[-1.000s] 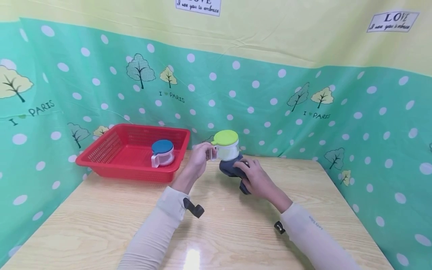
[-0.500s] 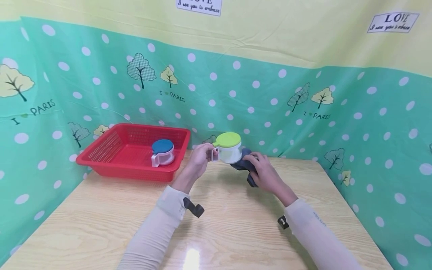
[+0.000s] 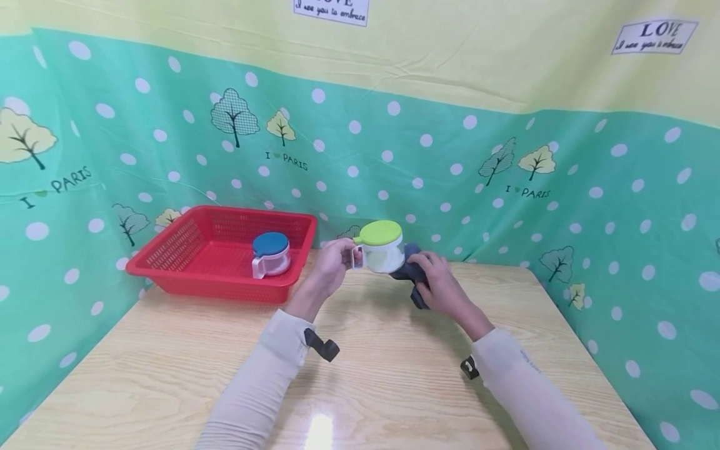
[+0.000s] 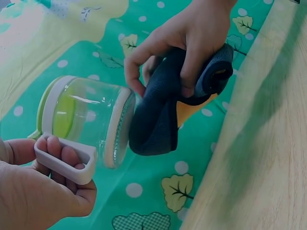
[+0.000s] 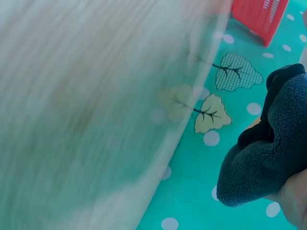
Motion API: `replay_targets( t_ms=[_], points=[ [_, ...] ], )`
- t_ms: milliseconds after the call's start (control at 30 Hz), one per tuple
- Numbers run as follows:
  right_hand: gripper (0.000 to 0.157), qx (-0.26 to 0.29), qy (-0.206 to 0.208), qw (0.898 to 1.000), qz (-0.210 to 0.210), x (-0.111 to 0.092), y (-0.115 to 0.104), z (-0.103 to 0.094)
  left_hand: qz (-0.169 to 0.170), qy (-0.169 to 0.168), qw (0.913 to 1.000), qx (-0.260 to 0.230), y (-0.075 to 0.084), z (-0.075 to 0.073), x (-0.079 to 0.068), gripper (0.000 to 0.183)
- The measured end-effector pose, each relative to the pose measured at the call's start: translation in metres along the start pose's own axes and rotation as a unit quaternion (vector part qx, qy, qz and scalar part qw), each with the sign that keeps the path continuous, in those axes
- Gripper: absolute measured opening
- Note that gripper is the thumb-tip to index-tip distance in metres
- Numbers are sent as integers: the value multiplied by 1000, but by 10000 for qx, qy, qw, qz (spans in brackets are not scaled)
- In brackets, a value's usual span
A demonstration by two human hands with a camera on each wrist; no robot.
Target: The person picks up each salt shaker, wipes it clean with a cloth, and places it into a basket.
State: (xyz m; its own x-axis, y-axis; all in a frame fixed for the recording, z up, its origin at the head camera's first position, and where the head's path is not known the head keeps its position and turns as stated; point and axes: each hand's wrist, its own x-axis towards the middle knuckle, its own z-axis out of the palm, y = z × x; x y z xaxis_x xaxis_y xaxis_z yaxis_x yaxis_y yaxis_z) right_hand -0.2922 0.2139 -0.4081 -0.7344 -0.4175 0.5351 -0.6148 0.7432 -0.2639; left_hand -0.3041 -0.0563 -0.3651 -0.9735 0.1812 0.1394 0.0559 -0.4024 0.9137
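Note:
A clear glass jar [image 3: 384, 255] with a lime-green lid and white handle is held up off the table by my left hand [image 3: 332, 262], whose fingers curl through the handle [image 4: 67, 160]. My right hand [image 3: 441, 284] grips a bunched dark blue-grey cloth [image 4: 160, 110]. In the left wrist view the cloth lies against the jar's base, or very close to it. The right wrist view shows the fuzzy cloth [image 5: 273, 143] with only a bit of the right hand at the edge.
A red plastic basket [image 3: 225, 284] stands at the back left of the wooden table [image 3: 360, 369]. Inside it, toward the right, sits a similar jar [image 3: 272, 255] with a blue lid. A patterned green and yellow curtain [image 3: 450, 187] hangs behind and along the sides.
Over the last second the cloth and right hand have shifted right and slightly up from under the jar to its right side. The jar has moved slightly right. In the last half second little changes.

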Motion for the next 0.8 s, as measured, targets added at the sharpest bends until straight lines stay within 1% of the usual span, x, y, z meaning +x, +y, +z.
replay_targets(
  t_ms=[167, 400, 533, 667, 800],
  points=[
    [49, 201, 69, 9995, -214, -1, -6, 6, 5, 107, 9998, -150, 0, 1, 1, 25],
    [49, 129, 164, 9970, -744, 1, -20, 9, 65, 268, 9991, -315, 1, -3, 2, 25],
    [49, 90, 147, 9952, -964, 0, -28, 12, 96, 351, 9987, -367, 1, -5, 3, 26],
    [51, 69, 70, 9945, -1044, -2, -35, 13, 117, 394, 9982, -427, 1, -5, 3, 25],
    [52, 67, -5, 9953, -962, -4, -37, 10, 155, 418, 9982, -396, 3, -5, 3, 23]
  ],
)
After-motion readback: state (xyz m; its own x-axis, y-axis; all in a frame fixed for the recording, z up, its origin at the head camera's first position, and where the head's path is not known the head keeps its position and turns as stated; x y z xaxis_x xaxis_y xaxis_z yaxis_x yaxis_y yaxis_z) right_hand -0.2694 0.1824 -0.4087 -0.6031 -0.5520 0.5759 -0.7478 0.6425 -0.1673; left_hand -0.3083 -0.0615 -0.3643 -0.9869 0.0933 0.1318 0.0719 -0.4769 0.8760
